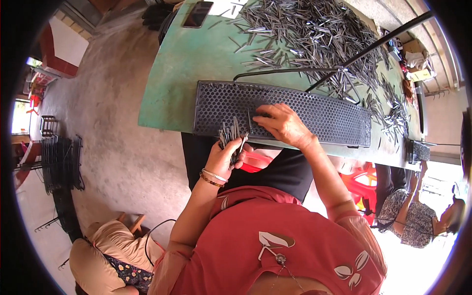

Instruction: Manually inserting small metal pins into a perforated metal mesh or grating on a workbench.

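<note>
L hand (227, 154) was closed round a bunch of thin metal strips (229, 133), ends poking up past the fist — at the near edge of the black perforated tray (319, 115), toward its L end. R hand (284, 125) was above the tray, to the R of the bunch & a bit farther fwd, fingers partly curled; a single dark strip (249, 121) was right by its fingertips, betw. the two hands — couldn't tell if gripped. Tray was at the near side of the green tabletop (172, 73), w/ a big heap of loose strips (324, 37) beyond it, well apart from L hand. Phone (198, 14) lay far L.
</note>
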A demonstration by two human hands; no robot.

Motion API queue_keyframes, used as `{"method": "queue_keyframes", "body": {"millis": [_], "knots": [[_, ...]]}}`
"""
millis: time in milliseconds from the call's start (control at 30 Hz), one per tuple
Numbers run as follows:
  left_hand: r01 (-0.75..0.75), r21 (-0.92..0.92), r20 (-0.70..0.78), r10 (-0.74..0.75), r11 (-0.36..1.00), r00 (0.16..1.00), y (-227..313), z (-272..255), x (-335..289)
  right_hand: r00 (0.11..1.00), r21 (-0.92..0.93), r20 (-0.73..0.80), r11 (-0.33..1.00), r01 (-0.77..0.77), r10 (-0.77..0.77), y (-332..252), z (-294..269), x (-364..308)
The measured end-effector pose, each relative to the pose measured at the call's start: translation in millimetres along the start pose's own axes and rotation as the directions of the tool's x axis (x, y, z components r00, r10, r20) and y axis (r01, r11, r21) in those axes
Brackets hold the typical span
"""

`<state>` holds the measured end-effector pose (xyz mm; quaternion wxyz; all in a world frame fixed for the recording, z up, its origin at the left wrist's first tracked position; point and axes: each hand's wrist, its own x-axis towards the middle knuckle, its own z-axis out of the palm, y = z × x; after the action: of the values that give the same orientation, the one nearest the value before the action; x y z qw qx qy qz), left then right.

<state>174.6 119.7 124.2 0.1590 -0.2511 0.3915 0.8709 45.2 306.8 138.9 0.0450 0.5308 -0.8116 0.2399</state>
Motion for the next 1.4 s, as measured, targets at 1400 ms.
{"method": "queue_keyframes", "body": {"millis": [1400], "knots": [[-0.096,-0.043,-0.052,0.094,0.994,0.994,15.6,-26.8,-6.7,0.930,0.099,-0.368,0.995,0.019,0.019,-10.9,77.8,142.7]]}}
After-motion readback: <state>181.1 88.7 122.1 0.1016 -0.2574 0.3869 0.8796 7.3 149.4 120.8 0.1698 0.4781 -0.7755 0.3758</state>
